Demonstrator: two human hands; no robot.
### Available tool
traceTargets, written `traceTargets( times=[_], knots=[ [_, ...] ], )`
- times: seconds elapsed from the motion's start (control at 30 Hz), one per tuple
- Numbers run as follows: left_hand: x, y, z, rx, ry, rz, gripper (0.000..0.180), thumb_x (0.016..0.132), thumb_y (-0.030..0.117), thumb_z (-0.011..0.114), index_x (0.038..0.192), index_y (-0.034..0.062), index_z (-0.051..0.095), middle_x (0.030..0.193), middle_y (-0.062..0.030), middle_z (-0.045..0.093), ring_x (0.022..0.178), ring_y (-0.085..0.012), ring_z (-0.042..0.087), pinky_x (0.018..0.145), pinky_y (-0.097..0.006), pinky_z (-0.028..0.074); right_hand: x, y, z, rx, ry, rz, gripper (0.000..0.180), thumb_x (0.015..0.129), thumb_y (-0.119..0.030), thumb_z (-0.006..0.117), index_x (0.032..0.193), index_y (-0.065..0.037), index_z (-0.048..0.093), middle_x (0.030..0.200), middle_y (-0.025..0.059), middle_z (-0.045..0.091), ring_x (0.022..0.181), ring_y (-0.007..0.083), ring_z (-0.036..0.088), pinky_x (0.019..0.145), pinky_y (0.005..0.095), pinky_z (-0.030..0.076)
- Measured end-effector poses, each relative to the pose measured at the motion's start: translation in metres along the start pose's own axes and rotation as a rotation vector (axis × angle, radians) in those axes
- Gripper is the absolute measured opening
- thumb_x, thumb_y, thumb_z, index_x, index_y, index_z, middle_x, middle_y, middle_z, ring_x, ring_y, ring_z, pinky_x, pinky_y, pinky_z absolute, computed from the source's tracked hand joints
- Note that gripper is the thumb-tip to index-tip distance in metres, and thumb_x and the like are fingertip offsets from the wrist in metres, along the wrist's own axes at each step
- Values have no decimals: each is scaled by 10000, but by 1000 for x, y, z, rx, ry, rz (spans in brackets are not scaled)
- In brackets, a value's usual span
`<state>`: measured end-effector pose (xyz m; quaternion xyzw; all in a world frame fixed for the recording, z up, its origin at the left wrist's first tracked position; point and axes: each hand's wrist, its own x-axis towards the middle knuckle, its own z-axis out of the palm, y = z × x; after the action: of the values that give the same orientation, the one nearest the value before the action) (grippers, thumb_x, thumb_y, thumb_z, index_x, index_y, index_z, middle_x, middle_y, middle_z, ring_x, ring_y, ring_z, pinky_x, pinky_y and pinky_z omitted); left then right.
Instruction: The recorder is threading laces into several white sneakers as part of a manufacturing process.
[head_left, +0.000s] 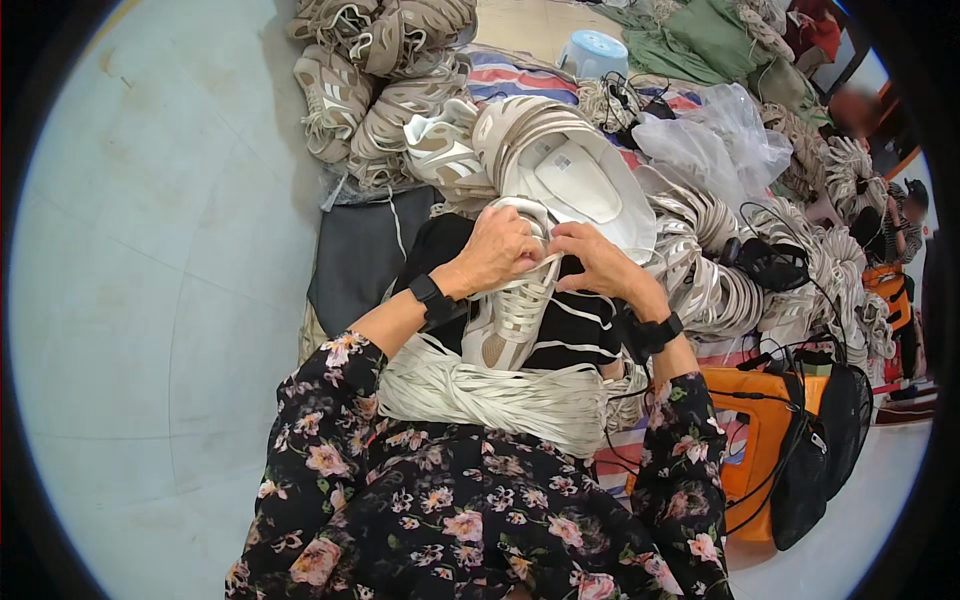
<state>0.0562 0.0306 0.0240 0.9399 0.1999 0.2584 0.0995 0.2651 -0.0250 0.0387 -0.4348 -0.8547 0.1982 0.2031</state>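
Observation:
A beige and white sneaker (pixel 505 325) lies on my lap, its toe toward me, with a flat pale lace (pixel 522 303) crossing its front in several rows. My left hand (pixel 503 243) is closed at the upper eyelets, fingers bent around the lace by the shoe's tongue. Close beside it, my right hand (pixel 597 263) pinches the lace between thumb and fingertips at the other eyelet row. The fingertips partly hide the top of the lacing. Across my lap, nearer to me than the toe, rests a thick bundle of pale laces (pixel 500 393).
Beyond the sneaker sit nested shoe uppers (pixel 600 190) and piled sneakers (pixel 385 90). More stacked uppers (pixel 720 285) and a clear plastic bag (pixel 715 140) lie to the right. An orange plastic stool (pixel 765 430) with black cables stands near my right arm. Other people are at far right.

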Motion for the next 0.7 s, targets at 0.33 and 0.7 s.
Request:
traceTargets(
  times=[0.33,0.7],
  knots=[
    [-1,7,20,106,49,198,58,676,173,632,716,132,643,725,27,539,813,-173,479,751,-358,336,-5,-4,17,24,124,64,367,600,-122,742,926,-111,573,1104,56,525,993,280,482,860,366,421],
    [-119,-84,-116,592,347,-444,99,750,150,609,725,90,536,728,-76,518,745,-300,491,682,-388,369,-8,3,18,188,225,68,315,705,-81,668,1015,-88,614,1091,120,539,1020,309,510,901,358,409]
  ],
)
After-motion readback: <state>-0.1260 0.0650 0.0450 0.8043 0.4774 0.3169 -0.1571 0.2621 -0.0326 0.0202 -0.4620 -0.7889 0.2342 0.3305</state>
